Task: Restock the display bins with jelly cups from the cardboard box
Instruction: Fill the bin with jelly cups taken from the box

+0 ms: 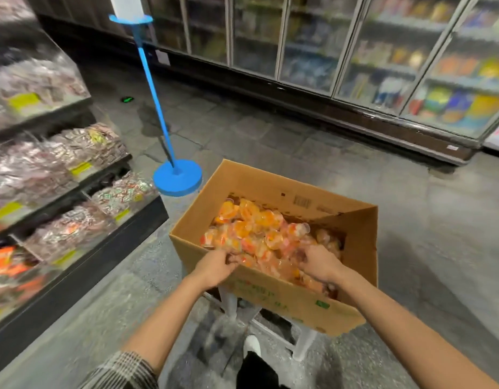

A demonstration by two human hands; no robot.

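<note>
An open cardboard box (259, 181) stands on a white stool in front of me, filled with several clear jelly cups (259, 226) with orange and red fruit. My left hand (214, 266) reaches over the near wall of the box, fingers curled into the cups at the near left. My right hand (319, 262) is inside the box at the near right, fingers curled round cups there. Which cups each hand grips is blurred. The display bins (74, 228) with clear fronts stand in tiers on my left.
A blue sign stand (177, 178) with a round base and slanted pole stands on the floor just beyond the box's left corner. Glass-door coolers (382, 66) line the far wall. The white stool (304, 343) and my shoe (252, 343) are below the box. Grey floor lies to the right.
</note>
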